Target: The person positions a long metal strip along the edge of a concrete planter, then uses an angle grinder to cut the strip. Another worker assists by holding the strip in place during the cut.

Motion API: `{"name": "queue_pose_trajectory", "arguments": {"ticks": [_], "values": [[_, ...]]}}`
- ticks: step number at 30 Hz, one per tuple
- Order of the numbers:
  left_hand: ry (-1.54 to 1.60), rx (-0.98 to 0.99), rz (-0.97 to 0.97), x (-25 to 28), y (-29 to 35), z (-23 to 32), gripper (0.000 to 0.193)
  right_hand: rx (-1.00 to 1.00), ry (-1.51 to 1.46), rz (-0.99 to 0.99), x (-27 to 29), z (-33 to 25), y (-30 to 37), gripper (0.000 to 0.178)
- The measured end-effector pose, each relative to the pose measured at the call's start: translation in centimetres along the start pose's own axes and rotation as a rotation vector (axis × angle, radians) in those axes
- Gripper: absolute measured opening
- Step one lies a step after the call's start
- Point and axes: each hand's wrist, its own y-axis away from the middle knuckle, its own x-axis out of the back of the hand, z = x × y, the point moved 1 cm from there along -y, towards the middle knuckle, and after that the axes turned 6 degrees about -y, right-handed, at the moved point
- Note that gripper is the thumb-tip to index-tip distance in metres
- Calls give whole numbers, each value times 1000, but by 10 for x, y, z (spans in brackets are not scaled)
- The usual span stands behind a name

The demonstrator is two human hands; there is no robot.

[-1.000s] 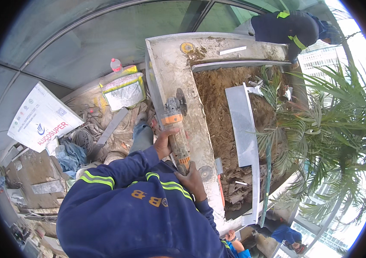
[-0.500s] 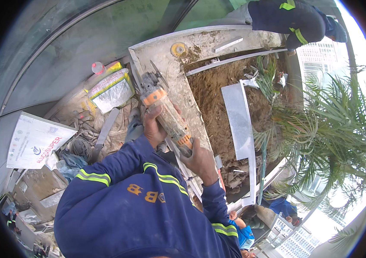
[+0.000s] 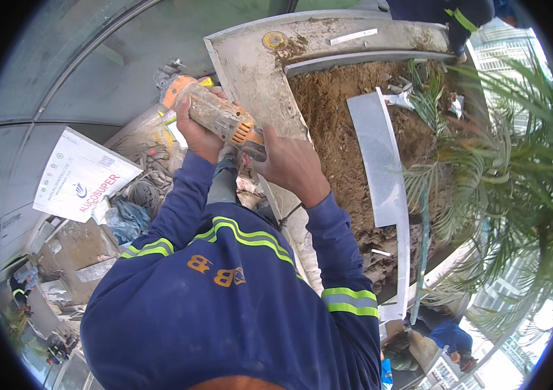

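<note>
A dusty orange and grey angle grinder [image 3: 213,114] is held in both my hands, its head pointing up and to the left. My left hand [image 3: 198,133] is wrapped round the front of the body, just behind the orange collar. My right hand [image 3: 295,162] is closed on the rear end, with the thumb on top by the orange vents. The disc cannot be made out clearly at the grinder's head. To the right of the tool runs the dirty pale ledge [image 3: 257,91] of a planter, with a round yellow disc [image 3: 274,40] lying on it.
Brown soil [image 3: 328,117] fills the planter, with a bent grey metal sheet [image 3: 380,156] across it and a palm [image 3: 484,162] at right. A white printed panel [image 3: 81,175] leans at left beside coiled cable [image 3: 148,194]. Another person [image 3: 449,338] is at lower right; a dark-clothed leg [image 3: 465,13] shows at top right.
The grinder has moved up and to the left in both hands, its head swinging further left, away from the ledge. My view has shifted, and my grip stays on the tool.
</note>
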Motion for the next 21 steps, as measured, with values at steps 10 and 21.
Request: {"name": "queue_pose_trajectory", "arguments": {"ticks": [10, 21], "values": [[-154, 6, -53, -12, 121, -23, 50, -137, -970, 230, -18, 50, 253, 82], [-251, 199, -229, -49, 148, -100, 48, -621, -1373, 399, -216, 93, 418, 38]]}}
